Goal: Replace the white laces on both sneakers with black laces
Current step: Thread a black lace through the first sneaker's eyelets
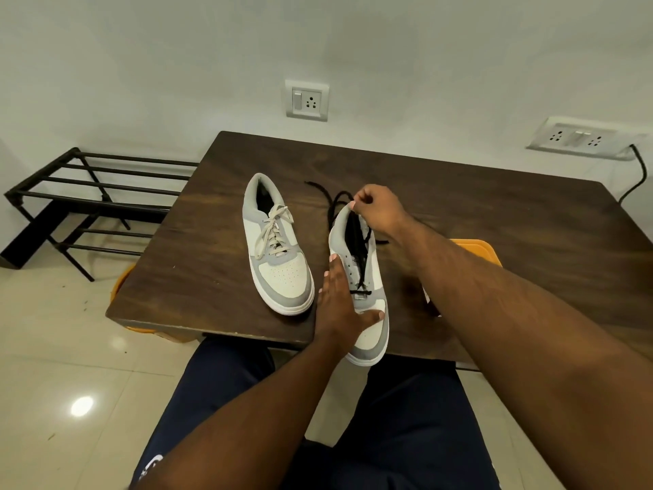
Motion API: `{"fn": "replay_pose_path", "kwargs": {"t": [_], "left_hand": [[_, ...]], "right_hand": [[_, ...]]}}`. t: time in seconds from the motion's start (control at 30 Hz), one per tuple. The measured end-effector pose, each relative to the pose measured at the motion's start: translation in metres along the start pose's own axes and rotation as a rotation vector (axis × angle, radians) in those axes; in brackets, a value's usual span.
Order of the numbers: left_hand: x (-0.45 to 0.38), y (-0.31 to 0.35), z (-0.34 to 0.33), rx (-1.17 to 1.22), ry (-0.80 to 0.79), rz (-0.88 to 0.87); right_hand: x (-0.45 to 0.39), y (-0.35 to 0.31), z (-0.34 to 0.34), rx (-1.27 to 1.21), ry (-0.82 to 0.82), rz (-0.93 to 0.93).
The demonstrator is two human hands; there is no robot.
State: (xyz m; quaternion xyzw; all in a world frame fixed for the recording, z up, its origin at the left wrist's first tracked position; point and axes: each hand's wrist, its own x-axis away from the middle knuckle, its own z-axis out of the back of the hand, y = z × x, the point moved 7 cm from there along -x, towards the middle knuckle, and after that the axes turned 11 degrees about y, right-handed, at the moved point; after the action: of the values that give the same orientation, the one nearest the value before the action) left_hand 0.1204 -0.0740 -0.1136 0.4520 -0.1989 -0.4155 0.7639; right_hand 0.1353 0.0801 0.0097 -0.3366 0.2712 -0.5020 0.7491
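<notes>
Two grey-and-white sneakers lie on the dark wooden table (198, 249). The left sneaker (277, 249) still carries white laces (272, 229). The right sneaker (367, 313) hangs over the table's near edge, with a black lace (362, 256) threaded loosely through it and trailing behind the heel. My left hand (341, 302) holds this shoe from its left side, fingers straight along it and thumb across the toe. My right hand (378, 206) pinches the heel collar of the same shoe.
A black metal shoe rack (88, 192) stands left of the table. Something orange (477, 247) shows behind my right forearm, and more orange under the table's left corner. Wall sockets and a black cable are at the back. My legs sit below the near edge.
</notes>
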Motion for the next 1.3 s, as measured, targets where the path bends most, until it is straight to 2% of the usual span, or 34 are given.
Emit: {"fn": "replay_pose_path", "kwargs": {"t": [0.17, 0.4, 0.47, 0.5, 0.63, 0.77, 0.9, 0.97, 1.1, 1.17, 1.23, 1.3], "left_hand": [[0.002, 0.004, 0.001, 0.026, 0.008, -0.063], [0.002, 0.003, 0.002, -0.026, -0.006, -0.008], [0.002, 0.004, 0.002, -0.046, -0.017, -0.003], [0.001, 0.003, 0.002, -0.055, -0.022, 0.002], [0.002, 0.001, 0.004, -0.02, -0.029, 0.056], [0.004, 0.0, 0.006, 0.015, -0.01, 0.088], [0.003, 0.001, 0.006, -0.003, -0.011, 0.084], [0.004, 0.001, 0.006, -0.004, 0.0, 0.085], [0.004, 0.004, 0.008, -0.011, 0.014, 0.058], [0.002, 0.011, 0.014, 0.055, 0.049, 0.014], [-0.003, 0.018, 0.027, 0.145, 0.161, -0.017], [-0.008, 0.027, 0.044, 0.257, 0.271, -0.058]], "right_hand": [[0.003, -0.005, 0.007, -0.346, -0.031, -0.208], [-0.001, -0.011, 0.026, -0.509, 0.1, -0.215], [-0.002, -0.01, 0.028, -0.446, 0.089, -0.165], [-0.001, -0.01, 0.026, -0.364, 0.031, -0.128], [0.017, 0.009, -0.002, -0.095, -0.339, -0.062], [0.027, 0.023, -0.006, 0.149, -0.363, 0.147], [0.03, 0.025, -0.012, 0.672, -0.49, 0.292], [0.029, 0.016, -0.012, 0.841, -0.551, 0.36], [0.029, 0.005, -0.004, 0.851, -0.595, 0.433], [0.035, -0.002, 0.001, 0.76, -0.53, 0.475], [0.044, -0.012, 0.005, 0.616, -0.428, 0.524], [0.058, -0.017, 0.007, 0.432, -0.404, 0.516]]}}
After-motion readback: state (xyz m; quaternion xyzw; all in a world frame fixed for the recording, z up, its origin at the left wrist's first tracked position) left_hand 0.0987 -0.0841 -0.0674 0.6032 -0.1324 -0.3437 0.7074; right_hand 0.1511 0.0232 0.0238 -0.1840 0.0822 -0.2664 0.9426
